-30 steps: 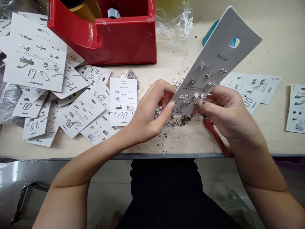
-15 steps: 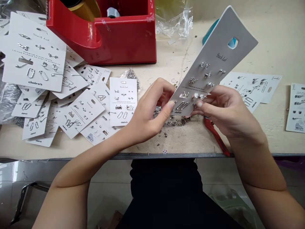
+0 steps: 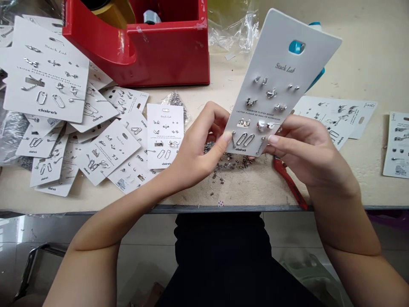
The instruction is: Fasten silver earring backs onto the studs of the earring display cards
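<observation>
A white earring card (image 3: pixel 281 81) with rows of silver earrings is held up above the table, tilted, its printed front towards me. My left hand (image 3: pixel 207 147) pinches its lower left edge between thumb and fingers. At the lower right edge my right hand (image 3: pixel 306 147) grips it, thumb in front beside a dangling earring and the other fingers behind. Under the card lie many small metal earring backs (image 3: pixel 223 164), partly covered by it and by my hands. Red-handled pliers (image 3: pixel 290 183) rest just below my right hand.
A heap of filled earring cards (image 3: pixel 108 151) covers the left, with a single card (image 3: pixel 165 136) beside it. A red tape dispenser (image 3: pixel 169 55) stands at the back. More cards (image 3: pixel 361 113) lie to the right, another (image 3: pixel 396 145) at the far right. The table's front edge (image 3: pixel 207 209) runs below.
The card has turned to face me more squarely, its top swinging a little left. My right thumb has shifted slightly to the card's right edge. Both hands still hold it.
</observation>
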{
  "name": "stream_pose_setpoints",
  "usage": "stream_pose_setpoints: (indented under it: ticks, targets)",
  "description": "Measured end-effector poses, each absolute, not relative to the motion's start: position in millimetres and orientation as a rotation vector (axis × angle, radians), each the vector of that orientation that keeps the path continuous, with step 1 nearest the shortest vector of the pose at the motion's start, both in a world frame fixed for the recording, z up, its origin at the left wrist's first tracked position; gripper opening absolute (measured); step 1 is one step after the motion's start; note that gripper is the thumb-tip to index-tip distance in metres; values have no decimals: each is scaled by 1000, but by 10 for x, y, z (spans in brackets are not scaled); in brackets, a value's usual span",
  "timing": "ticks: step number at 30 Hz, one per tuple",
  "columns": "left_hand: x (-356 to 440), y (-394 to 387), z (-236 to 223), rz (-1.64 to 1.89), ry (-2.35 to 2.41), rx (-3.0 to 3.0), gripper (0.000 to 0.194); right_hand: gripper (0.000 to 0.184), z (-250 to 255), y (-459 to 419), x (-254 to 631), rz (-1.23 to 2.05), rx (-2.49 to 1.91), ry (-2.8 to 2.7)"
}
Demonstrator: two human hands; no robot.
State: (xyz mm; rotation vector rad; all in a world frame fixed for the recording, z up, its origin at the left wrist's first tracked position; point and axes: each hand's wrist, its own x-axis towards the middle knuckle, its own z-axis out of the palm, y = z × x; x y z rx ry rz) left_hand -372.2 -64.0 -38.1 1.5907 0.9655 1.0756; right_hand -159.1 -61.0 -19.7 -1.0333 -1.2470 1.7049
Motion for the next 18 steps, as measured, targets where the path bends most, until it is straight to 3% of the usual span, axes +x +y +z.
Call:
stream_pose_setpoints:
  ticks: [6,12,18]
  targets:
    - [-3718,-638,-383,1058,989,1565,29,12,-241,-611,-1609,1668,-1065,-1250]
    - [-3730,-599,-438,1070,992,1520,29,37,-336,-544,-1615,1642,-1022,-1327]
    - [-3745,-522,-513,1022,1001,1501,33,33,-407,-406,-1536,1645,-1066,-1334]
